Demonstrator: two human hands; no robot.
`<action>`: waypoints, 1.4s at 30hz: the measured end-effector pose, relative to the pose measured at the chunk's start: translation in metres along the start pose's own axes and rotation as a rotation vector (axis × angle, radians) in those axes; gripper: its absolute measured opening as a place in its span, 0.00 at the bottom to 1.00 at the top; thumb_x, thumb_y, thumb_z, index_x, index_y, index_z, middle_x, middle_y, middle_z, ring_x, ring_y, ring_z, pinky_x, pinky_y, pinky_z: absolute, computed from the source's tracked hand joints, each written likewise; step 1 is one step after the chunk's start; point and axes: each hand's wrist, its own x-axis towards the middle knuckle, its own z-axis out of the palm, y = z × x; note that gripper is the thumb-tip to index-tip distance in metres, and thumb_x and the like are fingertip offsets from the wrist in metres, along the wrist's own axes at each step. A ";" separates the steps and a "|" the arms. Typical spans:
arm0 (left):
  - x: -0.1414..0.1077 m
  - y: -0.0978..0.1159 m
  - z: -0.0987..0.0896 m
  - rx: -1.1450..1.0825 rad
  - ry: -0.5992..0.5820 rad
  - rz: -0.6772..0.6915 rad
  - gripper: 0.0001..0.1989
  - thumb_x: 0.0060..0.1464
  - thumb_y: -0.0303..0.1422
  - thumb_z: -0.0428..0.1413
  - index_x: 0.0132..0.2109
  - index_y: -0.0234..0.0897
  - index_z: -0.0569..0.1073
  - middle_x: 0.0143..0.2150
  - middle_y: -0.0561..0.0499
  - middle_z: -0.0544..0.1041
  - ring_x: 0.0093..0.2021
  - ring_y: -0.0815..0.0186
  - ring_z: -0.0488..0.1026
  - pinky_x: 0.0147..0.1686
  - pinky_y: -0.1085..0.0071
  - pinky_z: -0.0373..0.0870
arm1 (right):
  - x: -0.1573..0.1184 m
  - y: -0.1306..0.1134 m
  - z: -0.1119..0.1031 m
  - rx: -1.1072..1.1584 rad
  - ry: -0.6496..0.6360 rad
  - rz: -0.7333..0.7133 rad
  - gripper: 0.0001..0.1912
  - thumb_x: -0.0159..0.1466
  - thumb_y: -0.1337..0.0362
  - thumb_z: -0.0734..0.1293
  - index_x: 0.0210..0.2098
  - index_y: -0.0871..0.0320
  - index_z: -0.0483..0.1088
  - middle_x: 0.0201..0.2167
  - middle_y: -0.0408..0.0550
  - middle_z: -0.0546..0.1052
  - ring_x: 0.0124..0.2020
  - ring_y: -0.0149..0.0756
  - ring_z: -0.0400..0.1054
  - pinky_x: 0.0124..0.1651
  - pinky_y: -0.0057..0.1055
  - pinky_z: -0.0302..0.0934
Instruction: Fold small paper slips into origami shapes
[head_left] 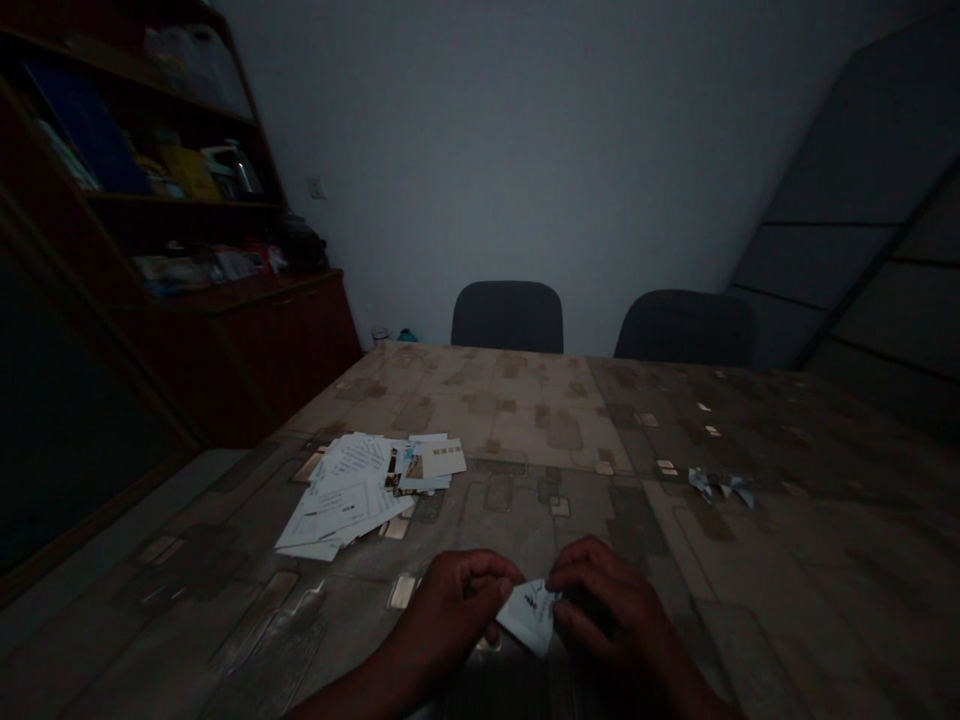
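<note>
From the left hand [461, 592] and the right hand [611, 598], tabletop [517, 490] lies passable toward 12 o'clock, a chair back [508, 316] beyond; the paper pile [352, 495] obstructs 10 o'clock, crumpled scraps [701, 484] 2 o'clock.

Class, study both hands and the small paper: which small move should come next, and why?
Perhaps steady the white paper with the left hand while the right hand smooths its right side: both hands hold it, from opposite sides.

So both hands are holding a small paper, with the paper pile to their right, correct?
One slip: the left hand and right hand hold the small paper, but the head view shows the paper pile to their left, not right.
</note>
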 end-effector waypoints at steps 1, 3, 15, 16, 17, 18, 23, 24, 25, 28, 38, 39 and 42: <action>0.000 0.000 0.000 0.002 -0.007 0.009 0.16 0.47 0.43 0.58 0.30 0.32 0.76 0.20 0.54 0.69 0.19 0.72 0.62 0.22 0.75 0.57 | 0.001 0.000 -0.001 0.005 -0.006 -0.017 0.07 0.61 0.71 0.65 0.37 0.55 0.73 0.36 0.48 0.73 0.37 0.36 0.70 0.39 0.32 0.65; 0.000 -0.002 -0.002 -0.004 -0.012 0.033 0.19 0.51 0.45 0.57 0.32 0.31 0.77 0.20 0.54 0.69 0.19 0.71 0.63 0.23 0.75 0.57 | 0.002 -0.001 -0.005 0.001 -0.021 -0.049 0.06 0.63 0.71 0.64 0.35 0.56 0.72 0.34 0.47 0.74 0.36 0.35 0.71 0.38 0.30 0.65; 0.000 -0.014 0.007 -0.204 0.049 0.052 0.38 0.48 0.53 0.60 0.58 0.31 0.65 0.26 0.53 0.72 0.26 0.64 0.75 0.26 0.71 0.69 | -0.005 -0.005 0.006 -0.227 0.128 -0.055 0.07 0.63 0.70 0.61 0.31 0.55 0.69 0.23 0.42 0.74 0.24 0.32 0.69 0.29 0.26 0.60; 0.000 -0.013 0.008 -0.198 0.059 0.039 0.38 0.49 0.53 0.59 0.59 0.31 0.64 0.26 0.53 0.71 0.27 0.63 0.75 0.26 0.71 0.69 | -0.005 -0.007 0.007 -0.253 0.130 -0.092 0.08 0.64 0.71 0.61 0.30 0.56 0.69 0.24 0.43 0.74 0.24 0.32 0.69 0.30 0.27 0.60; -0.001 -0.013 0.008 -0.190 0.061 0.024 0.38 0.49 0.52 0.59 0.59 0.31 0.63 0.26 0.53 0.71 0.27 0.63 0.75 0.26 0.71 0.69 | -0.005 -0.008 0.007 -0.276 0.130 -0.128 0.09 0.64 0.71 0.60 0.30 0.56 0.69 0.24 0.44 0.74 0.25 0.32 0.69 0.31 0.27 0.60; 0.000 -0.013 0.009 -0.186 0.060 0.011 0.38 0.48 0.51 0.60 0.59 0.31 0.63 0.26 0.53 0.71 0.26 0.63 0.75 0.25 0.71 0.69 | -0.005 -0.010 0.008 -0.291 0.132 -0.154 0.10 0.64 0.72 0.60 0.30 0.56 0.69 0.23 0.44 0.74 0.25 0.32 0.69 0.31 0.27 0.61; 0.005 -0.023 0.009 -0.246 0.038 0.040 0.33 0.43 0.38 0.64 0.56 0.35 0.65 0.35 0.49 0.77 0.31 0.64 0.75 0.30 0.71 0.69 | -0.008 -0.012 0.012 -0.242 0.183 -0.033 0.07 0.63 0.71 0.60 0.36 0.55 0.68 0.24 0.42 0.75 0.24 0.32 0.70 0.30 0.26 0.62; 0.006 -0.025 0.008 -0.269 0.027 0.062 0.32 0.44 0.37 0.64 0.56 0.35 0.66 0.36 0.48 0.77 0.33 0.63 0.76 0.33 0.70 0.69 | -0.008 -0.012 0.013 -0.223 0.205 0.032 0.07 0.62 0.70 0.60 0.37 0.55 0.67 0.24 0.41 0.74 0.23 0.31 0.70 0.28 0.26 0.62; 0.007 -0.028 0.008 -0.291 0.012 0.080 0.31 0.44 0.36 0.63 0.55 0.35 0.66 0.38 0.46 0.78 0.34 0.63 0.76 0.34 0.69 0.69 | -0.009 -0.012 0.014 -0.205 0.221 0.088 0.07 0.62 0.70 0.61 0.39 0.54 0.67 0.23 0.40 0.74 0.21 0.31 0.69 0.27 0.25 0.62; 0.006 -0.030 0.007 -0.304 -0.006 0.107 0.28 0.45 0.35 0.62 0.54 0.34 0.67 0.39 0.44 0.78 0.34 0.62 0.76 0.34 0.69 0.68 | -0.009 -0.011 0.013 -0.178 0.235 0.134 0.08 0.61 0.69 0.61 0.39 0.54 0.67 0.23 0.39 0.74 0.20 0.30 0.68 0.26 0.24 0.62; -0.009 -0.019 0.002 0.698 0.118 0.317 0.33 0.46 0.24 0.53 0.62 0.40 0.63 0.34 0.52 0.76 0.32 0.65 0.71 0.33 0.71 0.65 | -0.008 0.009 0.002 -0.121 -0.076 -0.031 0.11 0.64 0.73 0.61 0.39 0.56 0.74 0.31 0.46 0.78 0.33 0.36 0.71 0.37 0.30 0.63; -0.010 -0.019 0.001 0.812 0.136 0.418 0.31 0.45 0.24 0.54 0.59 0.40 0.65 0.39 0.50 0.76 0.36 0.62 0.72 0.35 0.68 0.67 | -0.009 0.011 0.001 -0.095 -0.099 0.009 0.11 0.64 0.72 0.61 0.39 0.56 0.74 0.32 0.47 0.78 0.33 0.36 0.72 0.37 0.30 0.63; -0.010 -0.019 -0.001 1.093 0.172 0.671 0.18 0.44 0.28 0.58 0.45 0.39 0.72 0.46 0.44 0.74 0.43 0.53 0.70 0.38 0.60 0.68 | -0.010 0.013 0.001 -0.055 -0.138 0.131 0.10 0.64 0.71 0.62 0.38 0.56 0.75 0.33 0.47 0.79 0.35 0.38 0.72 0.39 0.32 0.63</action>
